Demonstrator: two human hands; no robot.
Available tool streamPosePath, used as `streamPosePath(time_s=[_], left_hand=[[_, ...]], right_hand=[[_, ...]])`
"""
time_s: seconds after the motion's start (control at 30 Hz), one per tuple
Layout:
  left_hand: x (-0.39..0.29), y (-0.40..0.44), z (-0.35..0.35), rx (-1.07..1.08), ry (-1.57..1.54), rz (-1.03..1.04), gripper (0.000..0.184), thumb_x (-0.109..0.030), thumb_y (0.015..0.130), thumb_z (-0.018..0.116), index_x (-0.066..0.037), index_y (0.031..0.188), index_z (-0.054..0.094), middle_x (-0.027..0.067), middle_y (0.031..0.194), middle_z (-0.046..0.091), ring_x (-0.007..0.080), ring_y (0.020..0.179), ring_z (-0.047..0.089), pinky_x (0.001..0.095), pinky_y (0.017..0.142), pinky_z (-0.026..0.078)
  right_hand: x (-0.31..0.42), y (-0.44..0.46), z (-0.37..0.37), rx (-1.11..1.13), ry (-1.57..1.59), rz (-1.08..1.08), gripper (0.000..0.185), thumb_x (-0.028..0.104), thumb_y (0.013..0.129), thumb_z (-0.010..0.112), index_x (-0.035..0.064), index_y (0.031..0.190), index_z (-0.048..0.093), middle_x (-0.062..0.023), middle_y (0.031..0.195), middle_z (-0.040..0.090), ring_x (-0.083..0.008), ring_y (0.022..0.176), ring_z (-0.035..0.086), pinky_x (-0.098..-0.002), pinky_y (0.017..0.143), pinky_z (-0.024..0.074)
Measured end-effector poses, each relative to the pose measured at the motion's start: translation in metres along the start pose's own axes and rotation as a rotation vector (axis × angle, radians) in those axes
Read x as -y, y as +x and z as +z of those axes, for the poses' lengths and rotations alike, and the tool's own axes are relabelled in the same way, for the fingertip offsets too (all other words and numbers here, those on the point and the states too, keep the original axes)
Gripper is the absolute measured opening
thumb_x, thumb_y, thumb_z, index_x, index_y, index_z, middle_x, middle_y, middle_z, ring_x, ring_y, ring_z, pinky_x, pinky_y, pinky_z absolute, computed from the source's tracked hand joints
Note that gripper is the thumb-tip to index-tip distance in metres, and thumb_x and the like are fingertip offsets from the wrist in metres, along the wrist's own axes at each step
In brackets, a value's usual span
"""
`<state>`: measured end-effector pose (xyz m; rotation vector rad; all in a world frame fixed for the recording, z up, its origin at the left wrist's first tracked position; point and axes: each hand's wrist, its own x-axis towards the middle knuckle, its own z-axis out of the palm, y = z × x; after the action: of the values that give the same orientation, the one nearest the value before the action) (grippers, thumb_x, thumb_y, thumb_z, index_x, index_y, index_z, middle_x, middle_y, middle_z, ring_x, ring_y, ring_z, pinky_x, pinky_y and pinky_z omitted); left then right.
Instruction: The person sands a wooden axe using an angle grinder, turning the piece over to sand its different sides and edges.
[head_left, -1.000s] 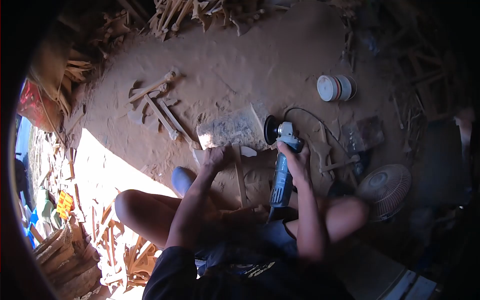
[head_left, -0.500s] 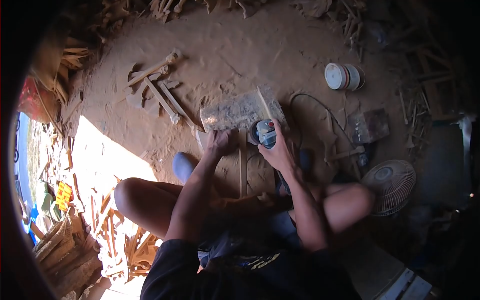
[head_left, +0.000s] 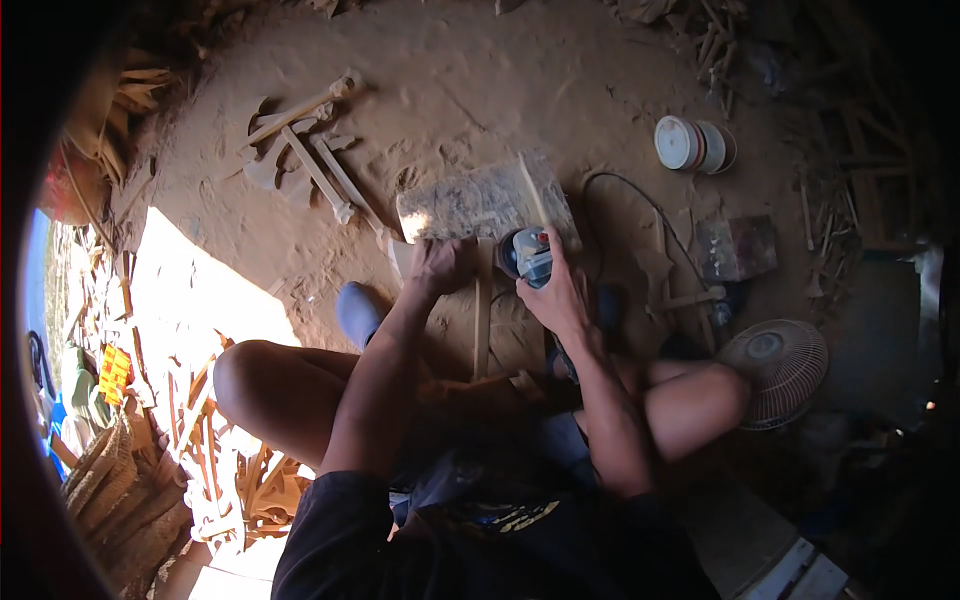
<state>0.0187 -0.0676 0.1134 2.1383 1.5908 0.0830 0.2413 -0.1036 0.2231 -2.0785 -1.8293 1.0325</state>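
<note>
My left hand is closed around a pale wooden piece, whose end sticks out left of the fingers; the rest is hidden under the hand. Just right of those fingers, a narrow wooden strip runs down towards my lap. My right hand grips an angle grinder, its round disc facing left, close to the strip. Whether the disc touches the wood I cannot tell. Beyond both hands lies a worn, pale block on the ground, with a thin stick across its right end.
Bone-shaped wooden pieces lie on the dirt ahead left. A cable curves on the right, near a white bucket and a square box. A fan lies by my right knee. Wood scraps pile up at lower left.
The view has shifted slightly, so the ground things sit a little higher in it. Both hands keep their grips, with the grinder still beside the strip.
</note>
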Motion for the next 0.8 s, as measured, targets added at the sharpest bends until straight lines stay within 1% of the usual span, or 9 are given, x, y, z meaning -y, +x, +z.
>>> streamPosePath(time_s=[0.03,0.13,0.23,0.33,0.43,0.53,0.63,0.73,0.8], left_hand=[[-0.002,-0.001,-0.005,0.043,0.002,-0.015,0.033,-0.035,0.083,0.075,-0.014,0.108,0.071,0.014,0.093,0.078,0.035,0.093,0.076,0.0496,0.08,0.056],[-0.002,-0.001,-0.005,0.069,-0.007,-0.042,0.033,-0.036,0.085,0.075,-0.016,0.11,0.071,0.0142,0.094,0.078,0.0345,0.094,0.076,0.0501,0.08,0.056],[0.002,-0.003,0.002,-0.045,-0.036,0.012,0.028,-0.034,0.08,0.076,-0.013,0.099,0.072,0.0145,0.087,0.076,0.0364,0.085,0.075,0.0509,0.073,0.056],[0.001,-0.004,0.003,-0.06,-0.037,0.005,0.027,-0.033,0.081,0.076,-0.013,0.098,0.072,0.0145,0.087,0.076,0.037,0.085,0.074,0.0512,0.073,0.056],[-0.002,-0.003,-0.002,0.043,-0.031,-0.051,0.034,-0.038,0.084,0.076,-0.016,0.109,0.07,0.0129,0.098,0.078,0.0347,0.096,0.076,0.0521,0.081,0.055],[0.0,-0.003,0.0,0.006,-0.024,-0.029,0.035,-0.039,0.083,0.077,-0.016,0.109,0.07,0.0132,0.095,0.078,0.0353,0.093,0.076,0.0522,0.078,0.056],[0.002,-0.003,0.002,0.005,-0.046,-0.033,0.031,-0.036,0.082,0.077,-0.014,0.102,0.069,0.014,0.086,0.076,0.0381,0.084,0.074,0.0518,0.073,0.055],[0.003,-0.005,-0.009,0.007,-0.002,-0.056,0.031,-0.035,0.08,0.076,-0.014,0.102,0.068,0.0142,0.084,0.075,0.0382,0.084,0.074,0.0512,0.071,0.056],[0.011,-0.001,-0.023,-0.066,0.001,-0.073,0.031,-0.034,0.079,0.075,-0.014,0.102,0.067,0.0144,0.083,0.074,0.0381,0.083,0.074,0.0513,0.07,0.056]], right_hand=[[0.0,-0.001,-0.001,0.009,-0.004,0.027,0.101,0.024,0.08,0.082,0.0138,0.166,0.029,-0.031,0.139,0.063,-0.0498,0.123,0.063,-0.0519,0.104,0.0528],[-0.003,-0.006,-0.007,0.021,0.022,0.077,0.101,0.022,0.08,0.082,0.0126,0.166,0.03,-0.0288,0.141,0.063,-0.0459,0.125,0.064,-0.0487,0.106,0.052],[-0.042,-0.005,0.017,-0.149,0.25,-0.108,0.102,0.021,0.079,0.083,0.0088,0.165,0.031,-0.0252,0.146,0.06,-0.0401,0.129,0.064,-0.0444,0.109,0.0501],[-0.059,-0.008,0.015,-0.132,0.31,-0.084,0.103,0.019,0.078,0.084,0.0047,0.165,0.03,-0.0226,0.15,0.057,-0.0347,0.133,0.061,-0.0412,0.111,0.0482],[-0.075,-0.011,0.011,-0.092,0.355,-0.067,0.102,0.018,0.077,0.083,0.0024,0.164,0.031,-0.0232,0.149,0.057,-0.0343,0.135,0.059,-0.0407,0.112,0.0474],[-0.085,-0.016,0.013,-0.165,0.326,-0.076,0.1,0.016,0.077,0.083,0.0023,0.162,0.032,-0.0234,0.146,0.058,-0.0339,0.134,0.06,-0.0405,0.113,0.0469],[-0.085,-0.019,0.0,-0.135,0.359,-0.008,0.098,0.016,0.077,0.083,0.0027,0.161,0.034,-0.0233,0.145,0.058,-0.0344,0.135,0.06,-0.0405,0.114,0.0461],[-0.073,-0.026,-0.017,-0.259,0.341,-0.033,0.096,0.014,0.079,0.082,0.0044,0.161,0.034,-0.0231,0.144,0.059,-0.0337,0.133,0.061,-0.0414,0.113,0.0471],[-0.062,-0.029,-0.034,-0.304,0.342,-0.059,0.097,0.013,0.081,0.081,0.0054,0.163,0.03,-0.0243,0.149,0.056,-0.0357,0.137,0.058,-0.0428,0.115,0.0457]])
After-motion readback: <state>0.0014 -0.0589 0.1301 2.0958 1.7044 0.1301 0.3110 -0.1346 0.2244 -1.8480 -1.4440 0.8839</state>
